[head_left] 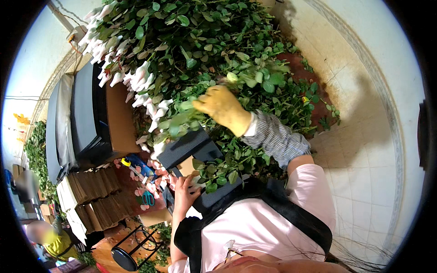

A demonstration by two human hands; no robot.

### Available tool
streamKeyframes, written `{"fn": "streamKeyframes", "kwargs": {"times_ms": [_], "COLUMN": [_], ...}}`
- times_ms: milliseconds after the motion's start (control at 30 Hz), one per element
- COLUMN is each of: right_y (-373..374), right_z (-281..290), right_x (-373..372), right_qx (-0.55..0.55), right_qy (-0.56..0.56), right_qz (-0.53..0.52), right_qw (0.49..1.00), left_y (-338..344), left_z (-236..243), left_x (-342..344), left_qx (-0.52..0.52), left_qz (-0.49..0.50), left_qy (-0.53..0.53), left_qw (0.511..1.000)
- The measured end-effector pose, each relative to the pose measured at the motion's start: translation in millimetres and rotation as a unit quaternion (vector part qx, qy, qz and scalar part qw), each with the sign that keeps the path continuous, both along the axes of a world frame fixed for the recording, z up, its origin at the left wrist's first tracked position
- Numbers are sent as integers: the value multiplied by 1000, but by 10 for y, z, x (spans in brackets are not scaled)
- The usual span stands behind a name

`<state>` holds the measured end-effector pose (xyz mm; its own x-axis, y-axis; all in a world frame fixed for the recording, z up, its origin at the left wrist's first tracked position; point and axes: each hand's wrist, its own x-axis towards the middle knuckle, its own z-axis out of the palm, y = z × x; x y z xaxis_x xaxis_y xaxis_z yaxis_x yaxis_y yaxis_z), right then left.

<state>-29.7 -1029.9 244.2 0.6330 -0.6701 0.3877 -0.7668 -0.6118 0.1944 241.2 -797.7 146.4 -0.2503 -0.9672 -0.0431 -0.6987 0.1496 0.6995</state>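
Note:
My right hand, in a yellow glove, is closed around a leafy rose stem above the pile of roses. Its leaves are smeared by motion. My bare left hand has its fingers bent together beside a dark corrugated board near my body; what they grip is partly hidden. Leafy rose stems lie on that board by my left fingers. Another dark corrugated piece stands just beyond. The big heap of roses has its heads in white netted sleeves, pointing left.
At the left stand a stack of dark boards and a pile of brown cardboard sheets. Teal-handled scissors, a yellow-capped bottle and petals lie on the reddish table. A black stool and a person in yellow are at lower left.

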Motion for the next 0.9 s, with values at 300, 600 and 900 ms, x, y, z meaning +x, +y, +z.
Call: {"fn": "streamKeyframes", "kwargs": {"times_ms": [300, 600, 900], "right_y": [-339, -1546, -1434], "right_z": [-1040, -1178, -774], "right_x": [-859, -396, -360], "right_qx": [82, 133, 92], "right_qy": [-104, -8, 162], "right_qz": [-71, -168, -186], "right_qw": [989, 977, 965], "left_y": [-65, -29, -53], "left_z": [-123, -141, -246], "left_x": [-5, 27, 2], "left_qx": [-25, -26, -2], "left_qz": [11, 9, 24], "left_qy": [-4, 13, 22], "left_qw": [1000, 1000, 999]}}
